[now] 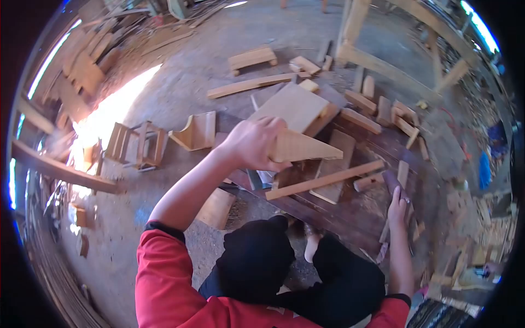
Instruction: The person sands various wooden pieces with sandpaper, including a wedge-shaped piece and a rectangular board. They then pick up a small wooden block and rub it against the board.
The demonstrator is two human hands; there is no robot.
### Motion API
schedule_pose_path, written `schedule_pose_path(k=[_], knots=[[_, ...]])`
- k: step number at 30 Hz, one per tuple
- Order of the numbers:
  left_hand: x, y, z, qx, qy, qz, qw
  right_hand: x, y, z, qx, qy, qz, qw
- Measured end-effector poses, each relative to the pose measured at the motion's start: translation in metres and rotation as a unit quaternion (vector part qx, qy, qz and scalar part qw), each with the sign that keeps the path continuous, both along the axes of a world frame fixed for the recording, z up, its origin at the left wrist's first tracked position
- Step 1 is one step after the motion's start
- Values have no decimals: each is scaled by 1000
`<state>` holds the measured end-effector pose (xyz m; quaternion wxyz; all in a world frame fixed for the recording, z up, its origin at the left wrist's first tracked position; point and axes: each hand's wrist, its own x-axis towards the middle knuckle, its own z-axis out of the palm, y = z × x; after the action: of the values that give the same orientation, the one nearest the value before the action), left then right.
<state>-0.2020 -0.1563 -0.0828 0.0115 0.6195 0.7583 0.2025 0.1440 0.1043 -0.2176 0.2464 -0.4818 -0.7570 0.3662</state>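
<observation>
My left hand [256, 143] is closed around a pale, wedge-shaped piece of wood [306, 147], lifted over the low dark work surface. The wedge's narrow end points right. To the right, my right hand [400, 208] is wrapped around a dark purplish-brown piece [391, 181] whose kind I cannot make out. Beneath and beyond the wedge lie a wide light board [292, 106], a rounded flat board [330, 191] and a long wooden strip [350, 179]. A short round-ended wood block [368, 182] is beside the dark piece.
Several wood blocks [361, 121] are scattered over the far side of the dark work surface [350, 216]. Small wooden frames [136, 145] and a curved-cut piece [197, 131] stand on the floor at left. A large timber frame [391, 68] rises at back right.
</observation>
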Motion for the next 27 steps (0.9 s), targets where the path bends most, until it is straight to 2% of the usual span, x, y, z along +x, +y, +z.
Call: schedule_pose_path(k=[1,3,4,8,9,10,11,13,15,16,17,18,21,22,24,25,27], knots=[[-5,4,-4,27,0,-25,999,-18,5,4,-5,2,12,1000],[-9,9,-10,28,-4,-22,999,-66,4,21,55,-49,157,985],[-12,10,-13,28,-18,-15,999,-86,6,19,58,-29,193,979],[-18,11,-17,8,-89,36,995,-157,2,12,59,-41,283,956],[-23,12,-27,4,-92,39,995,-174,-5,15,9,7,316,949],[-28,14,-39,97,-100,25,990,-185,-11,15,-41,55,344,936],[-31,17,-51,192,-109,10,975,-193,-15,-9,-65,81,330,938],[-33,18,-64,221,-153,26,963,-205,-30,-35,-88,102,319,938],[-31,22,-81,246,-195,37,949,-212,-54,-40,82,98,347,929],[-28,26,-93,297,-276,27,914,-210,-51,-44,78,96,342,932],[-25,27,-99,344,-354,19,869,-206,-47,-49,-13,88,323,942],[-24,27,-99,345,-349,20,871,-203,-42,-54,-101,81,303,944],[-30,22,-103,332,-312,13,890,-200,-26,-74,-143,44,273,950],[-31,21,-105,333,-311,15,890,-199,-18,-87,-144,44,275,950],[-30,21,-110,379,-281,0,882,-199,3,-114,-39,64,248,966],[-28,20,-110,378,-285,-1,881,-196,13,-124,-40,62,245,967],[-24,22,-111,404,-271,-2,874,-200,27,-117,-122,-53,186,973]])
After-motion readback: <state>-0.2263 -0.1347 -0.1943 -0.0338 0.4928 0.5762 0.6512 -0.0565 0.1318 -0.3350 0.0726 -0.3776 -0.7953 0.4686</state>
